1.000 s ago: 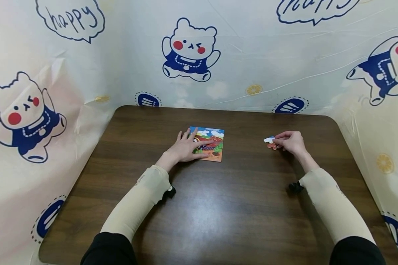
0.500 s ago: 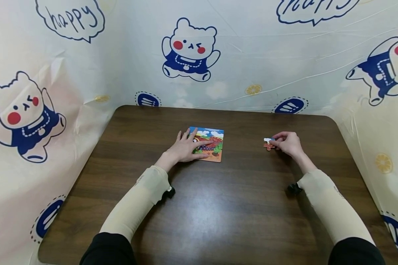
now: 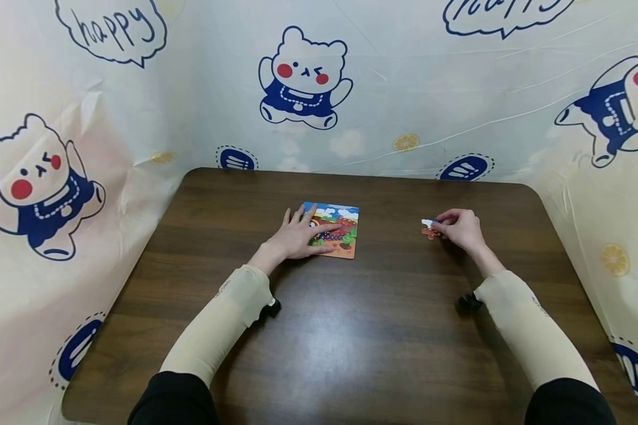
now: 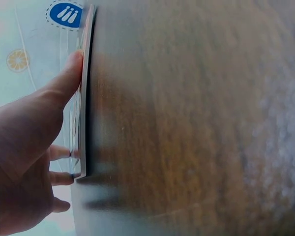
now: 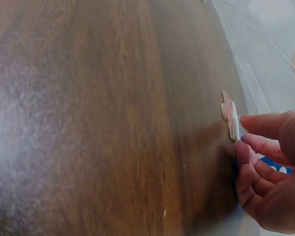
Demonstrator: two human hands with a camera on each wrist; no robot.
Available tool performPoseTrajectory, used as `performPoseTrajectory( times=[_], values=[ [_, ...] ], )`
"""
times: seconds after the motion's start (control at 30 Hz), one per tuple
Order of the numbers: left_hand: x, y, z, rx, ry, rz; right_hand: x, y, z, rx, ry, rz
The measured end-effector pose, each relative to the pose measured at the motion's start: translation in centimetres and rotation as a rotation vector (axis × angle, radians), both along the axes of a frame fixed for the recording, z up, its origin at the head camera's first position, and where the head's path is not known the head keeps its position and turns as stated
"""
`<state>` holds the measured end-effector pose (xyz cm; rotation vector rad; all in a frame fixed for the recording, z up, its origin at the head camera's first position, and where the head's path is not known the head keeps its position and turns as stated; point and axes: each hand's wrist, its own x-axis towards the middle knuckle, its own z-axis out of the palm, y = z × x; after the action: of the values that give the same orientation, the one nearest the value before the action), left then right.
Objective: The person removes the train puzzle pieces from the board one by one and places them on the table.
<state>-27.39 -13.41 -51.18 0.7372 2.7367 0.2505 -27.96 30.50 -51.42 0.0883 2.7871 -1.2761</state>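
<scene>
Apparently, left hand (image 3: 295, 239) touches one puzzle (image 3: 345, 249), right hand (image 3: 463, 228) one piece (image 3: 429, 228).

Cream forearm covers (image 3: 220, 321); black sleeves (image 3: 175, 401)

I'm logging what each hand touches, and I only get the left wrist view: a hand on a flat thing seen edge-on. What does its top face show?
Observer: The head view shows the left hand spread over a picture board, with blue sky and white clouds along its far side.

Operator: Where is the other hand?

Observer: The right hand is off to the right, apart from the board, pinching a small jigsaw piece by its edge.

Operator: What colours are on that piece?

Observer: White and some blue on its far part, reddish on the near part.
</scene>
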Motion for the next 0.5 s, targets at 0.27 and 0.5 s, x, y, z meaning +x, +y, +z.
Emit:
performPoseTrajectory(
  times=[0.27,0.5],
  values=[
    [-0.5,-0.9,-0.3,0.095,0.003,0.015,-0.1,-0.8,0.8,-0.007,0.008,-0.132],
    [-1.1,-2.2,-0.6,0.203,0.046,0.103,-1.1,-3.7,2.8,-0.278,-0.158,-0.085]
  ],
)
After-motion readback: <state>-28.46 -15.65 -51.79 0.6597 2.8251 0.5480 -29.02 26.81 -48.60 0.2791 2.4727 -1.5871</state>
